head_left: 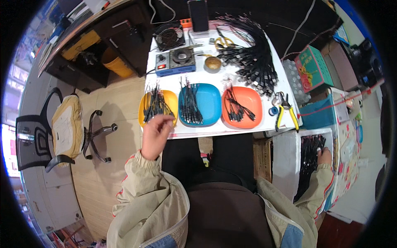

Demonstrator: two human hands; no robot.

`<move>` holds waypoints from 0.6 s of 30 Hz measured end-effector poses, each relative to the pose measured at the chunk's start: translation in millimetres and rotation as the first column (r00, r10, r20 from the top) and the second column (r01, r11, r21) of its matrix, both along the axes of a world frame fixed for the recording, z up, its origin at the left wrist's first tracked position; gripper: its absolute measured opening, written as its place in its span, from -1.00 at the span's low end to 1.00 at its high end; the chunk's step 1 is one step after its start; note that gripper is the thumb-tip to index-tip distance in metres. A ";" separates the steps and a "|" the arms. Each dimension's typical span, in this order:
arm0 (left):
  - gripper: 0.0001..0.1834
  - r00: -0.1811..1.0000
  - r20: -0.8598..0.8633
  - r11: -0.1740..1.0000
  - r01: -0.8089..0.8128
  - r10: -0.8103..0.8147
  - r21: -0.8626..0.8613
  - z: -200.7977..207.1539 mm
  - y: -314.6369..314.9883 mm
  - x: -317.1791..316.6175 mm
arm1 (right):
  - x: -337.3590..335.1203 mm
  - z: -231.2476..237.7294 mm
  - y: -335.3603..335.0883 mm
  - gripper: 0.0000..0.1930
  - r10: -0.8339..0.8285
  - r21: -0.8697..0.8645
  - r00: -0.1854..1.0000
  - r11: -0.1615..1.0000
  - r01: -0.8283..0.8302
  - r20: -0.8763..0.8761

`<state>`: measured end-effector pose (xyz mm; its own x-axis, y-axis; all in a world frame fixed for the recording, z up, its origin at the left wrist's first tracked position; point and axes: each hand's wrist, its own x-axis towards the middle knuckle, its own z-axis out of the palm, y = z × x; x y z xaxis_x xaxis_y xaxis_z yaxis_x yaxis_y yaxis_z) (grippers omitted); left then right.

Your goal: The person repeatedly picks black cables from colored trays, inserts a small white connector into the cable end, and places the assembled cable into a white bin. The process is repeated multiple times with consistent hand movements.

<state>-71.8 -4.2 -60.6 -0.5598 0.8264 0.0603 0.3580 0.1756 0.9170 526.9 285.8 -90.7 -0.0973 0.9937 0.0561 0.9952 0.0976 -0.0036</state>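
My left hand (156, 133) hovers at the front edge of the yellow tray (175, 99), fingers bent and drawn together; whatever may be between them is too small to make out. Short black cables (154, 108) lie bunched in that tray. Beside it, a blue tray (213, 105) holds another row of black cables (191, 105), and an orange tray (254, 101) holds a smaller bundle (237, 109). At the right, my right hand (325, 157) reaches into a white foam box (285, 155) of black cables (308, 159). Its fingers are curled and partly hidden, with something whitish at the tips.
A soldering pot (175, 62) with a lit red switch stands behind the trays, near a fan (169, 37), a round tin (213, 64) and a phone (198, 16). A large cable bundle (256, 62) fills the back right. Yellow-handled cutters (286, 113) lie at the table's right edge.
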 end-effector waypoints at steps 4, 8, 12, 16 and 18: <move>-0.88 0.754 -0.605 0.956 -0.292 0.254 0.038 1.3 19.3 -41.4 | -122.9 39.6 -28.1 -0.83 0.335 0.229 0.922 0.929 -0.290 -0.193; -0.79 0.617 -0.755 0.885 -0.452 0.222 -0.109 -12.7 37.8 -60.5 | -273.8 58.5 -80.8 -0.85 0.390 -0.033 0.627 0.832 -0.554 -0.674; -0.77 0.624 -0.742 0.871 -0.478 0.242 -0.118 -28.3 45.3 -61.6 | -393.1 46.5 -106.6 -0.86 0.586 -0.002 0.436 0.596 -0.803 -0.683; -0.78 0.675 -0.674 0.890 -0.453 0.299 -0.059 -27.8 41.3 -63.3 | -463.2 24.9 -101.5 -0.82 0.592 -0.040 0.532 0.645 -0.763 -0.605; -0.80 0.663 -0.672 0.897 -0.442 0.331 0.006 -23.2 35.9 -62.8 | -482.6 15.7 -95.6 -0.82 0.584 -0.045 0.565 0.671 -0.740 -0.583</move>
